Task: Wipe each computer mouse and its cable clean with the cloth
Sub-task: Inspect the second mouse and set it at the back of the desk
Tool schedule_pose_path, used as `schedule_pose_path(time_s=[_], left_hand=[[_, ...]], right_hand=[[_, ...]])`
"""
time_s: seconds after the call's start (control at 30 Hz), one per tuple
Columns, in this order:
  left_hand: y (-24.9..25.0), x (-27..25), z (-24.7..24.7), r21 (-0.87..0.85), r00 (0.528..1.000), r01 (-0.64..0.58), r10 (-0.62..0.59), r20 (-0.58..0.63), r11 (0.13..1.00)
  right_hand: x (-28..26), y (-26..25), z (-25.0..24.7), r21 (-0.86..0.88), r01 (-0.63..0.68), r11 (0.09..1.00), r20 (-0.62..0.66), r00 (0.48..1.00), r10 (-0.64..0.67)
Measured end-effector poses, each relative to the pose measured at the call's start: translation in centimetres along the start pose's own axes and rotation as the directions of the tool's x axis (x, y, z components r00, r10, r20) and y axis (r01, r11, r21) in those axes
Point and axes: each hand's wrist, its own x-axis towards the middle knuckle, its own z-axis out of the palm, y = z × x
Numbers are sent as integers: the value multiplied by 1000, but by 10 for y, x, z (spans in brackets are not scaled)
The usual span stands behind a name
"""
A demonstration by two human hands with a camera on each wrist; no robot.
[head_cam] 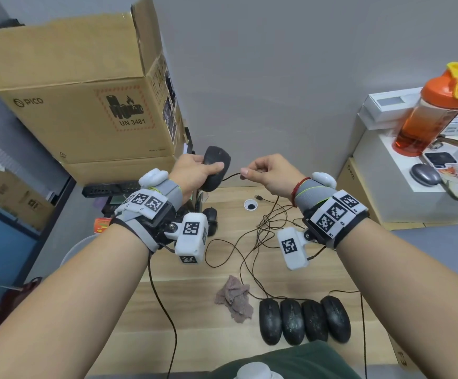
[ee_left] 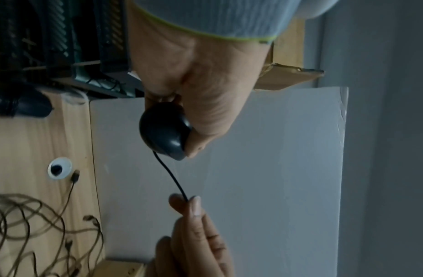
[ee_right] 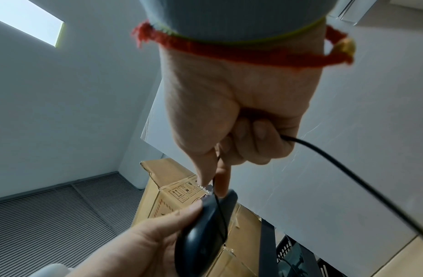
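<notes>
- We see the left hand point(head_cam: 192, 170) raised above the wooden surface point(head_cam: 290, 272), its fingers point(head_cam: 213, 167) and thumb wrapped around a black mouse point(head_cam: 214, 168), which is held up in the air in front of the grey wall.
- The right hand point(head_cam: 270, 175) is level with it and just beside it; we see thumb and forefinger pinching the mouse's cable point(head_cam: 232, 176) close to where it leaves the mouse, the other fingers curled in.
- From the right wrist view the cable passes through the fist and comes out at the far side of the hand, dropping away toward the surface.
- The cloth point(head_cam: 234, 298), a crumpled pinkish-grey rag, lies on the surface below, touched by neither hand.
- Just to its right we count four black mice point(head_cam: 304, 320) lined up side by side, their cables running up into a loose tangle point(head_cam: 266, 231).
- Another dark mouse point(head_cam: 210, 214) sits farther back, partly hidden behind the left wrist.
- A large cardboard box point(head_cam: 80, 99) stands at the left, and an orange bottle point(head_cam: 430, 110) at the right.
</notes>
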Motion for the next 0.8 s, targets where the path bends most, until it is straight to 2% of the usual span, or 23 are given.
schedule_pose_path(time_s=[0.1,0.17,0.23,0.3,0.4,0.5,0.6,0.8], left_hand=[[-6,3,-6,179,998,-29,37,-44,983],[-9,2,-8,360,996,-68,84,-31,931],[-11,0,-7,510,993,-120,114,44,852],[-13,-3,-5,558,981,-181,107,161,810],[-9,-9,2,554,950,-253,96,296,793],[-2,-13,11,555,926,-297,91,367,777],[2,-17,14,472,912,-282,80,403,835],[13,-27,10,241,868,-290,148,475,926]], right_hand=[[-5,-5,-7,-13,2,1000,26,1000,-1],[-5,-8,-11,2,19,1000,21,1000,-19],[-3,-11,-14,20,56,998,-3,998,-56],[-1,-15,-16,1,85,996,-18,996,-85],[3,-18,-18,-58,110,992,-43,993,-113],[9,-15,-17,-67,124,990,-56,990,-128],[11,-14,-18,-67,132,989,-60,989,-136],[9,-4,-23,-78,85,993,-58,994,-90]])
